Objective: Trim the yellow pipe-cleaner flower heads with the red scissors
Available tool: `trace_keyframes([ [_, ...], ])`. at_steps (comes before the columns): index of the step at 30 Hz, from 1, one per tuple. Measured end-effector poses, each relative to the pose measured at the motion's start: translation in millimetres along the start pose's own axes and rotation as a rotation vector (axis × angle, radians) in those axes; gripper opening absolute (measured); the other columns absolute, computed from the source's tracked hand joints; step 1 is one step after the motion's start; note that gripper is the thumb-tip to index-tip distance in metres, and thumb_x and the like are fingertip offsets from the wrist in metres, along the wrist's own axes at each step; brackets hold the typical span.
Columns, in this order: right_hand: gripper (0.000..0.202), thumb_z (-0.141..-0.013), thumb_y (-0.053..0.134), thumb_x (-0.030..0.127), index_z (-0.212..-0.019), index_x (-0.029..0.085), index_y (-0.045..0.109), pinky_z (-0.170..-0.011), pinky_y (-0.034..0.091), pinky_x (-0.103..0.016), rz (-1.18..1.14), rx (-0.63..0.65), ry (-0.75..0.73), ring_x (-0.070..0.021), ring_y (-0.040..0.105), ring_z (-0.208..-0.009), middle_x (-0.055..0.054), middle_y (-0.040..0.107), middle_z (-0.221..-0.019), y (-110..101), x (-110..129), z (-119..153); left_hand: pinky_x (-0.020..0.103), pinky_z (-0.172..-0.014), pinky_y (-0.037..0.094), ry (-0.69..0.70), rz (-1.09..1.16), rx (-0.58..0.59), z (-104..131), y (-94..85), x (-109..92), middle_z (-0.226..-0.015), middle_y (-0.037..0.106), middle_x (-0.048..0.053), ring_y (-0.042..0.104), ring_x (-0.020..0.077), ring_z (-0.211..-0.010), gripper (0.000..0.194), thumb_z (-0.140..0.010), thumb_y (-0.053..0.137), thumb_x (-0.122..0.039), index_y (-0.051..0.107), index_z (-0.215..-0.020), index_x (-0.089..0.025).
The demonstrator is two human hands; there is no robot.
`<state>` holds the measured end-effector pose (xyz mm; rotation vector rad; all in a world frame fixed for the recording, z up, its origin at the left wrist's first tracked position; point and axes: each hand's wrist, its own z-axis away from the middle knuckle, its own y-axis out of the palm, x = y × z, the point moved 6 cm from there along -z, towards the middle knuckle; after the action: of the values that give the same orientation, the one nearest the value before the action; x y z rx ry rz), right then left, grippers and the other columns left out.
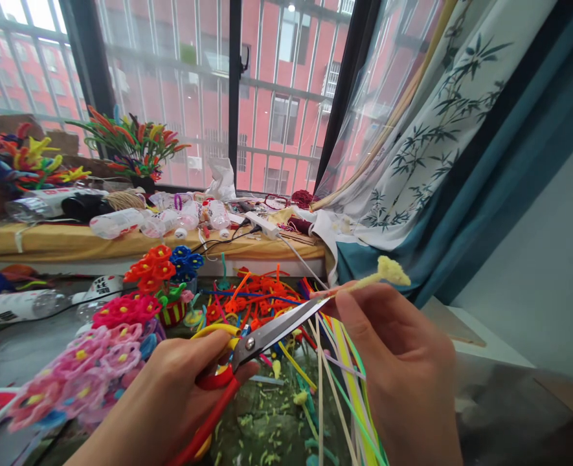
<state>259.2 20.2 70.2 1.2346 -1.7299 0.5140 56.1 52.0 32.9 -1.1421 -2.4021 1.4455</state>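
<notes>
My left hand (189, 375) is closed around scissors (279, 327) with red and yellow handles. Their blades point up and to the right, the tips touching or very close to my right fingertips. Between the thumb and fingers of my right hand (397, 349) is a pale yellow fuzzy pipe cleaner (388, 272), its tufted end sticking out to the upper right. Below that hand hangs a bundle of long thin strips (347, 369) in yellow, green and white; whether the hand holds them too, I cannot tell. Small yellow-green clippings (267, 424) lie scattered on the dark surface beneath.
Pink pipe-cleaner flowers (104, 359) stand on the left, near orange flowers (153, 268) and blue ones (186, 260). Orange-red pieces (261, 294) are heaped behind the scissors. Plastic bottles (118, 223) and a power strip (261, 224) lie on the windowsill. Curtains (422, 142) hang right.
</notes>
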Motion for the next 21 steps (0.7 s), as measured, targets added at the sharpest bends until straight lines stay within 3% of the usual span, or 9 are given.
trace_keyframes([
  [7,0.013,-0.082,0.074,0.033,-0.077,0.021,0.072,-0.064,0.06,-0.02,0.071,0.033,-0.039,-0.0161,0.074,-0.069,-0.003,0.078,-0.077,-3,-5,-5,0.017,-0.042,0.022,-0.091,0.07,0.097,2,7.4,6,-0.052,0.028,-0.012,0.025,0.0072,-0.046,0.039,-0.088,0.054,-0.039,0.034,-0.06,-0.023],
  [21,0.018,-0.079,0.075,0.039,-0.075,0.022,0.073,-0.056,0.058,-0.018,0.126,-0.003,0.049,-0.0166,0.073,-0.064,-0.002,0.077,-0.072,-9,-18,-10,0.022,-0.047,0.018,-0.243,0.192,0.274,3,39.2,20,-0.056,0.021,-0.01,0.02,0.0093,-0.053,0.045,-0.085,0.053,-0.051,0.031,-0.058,-0.022],
])
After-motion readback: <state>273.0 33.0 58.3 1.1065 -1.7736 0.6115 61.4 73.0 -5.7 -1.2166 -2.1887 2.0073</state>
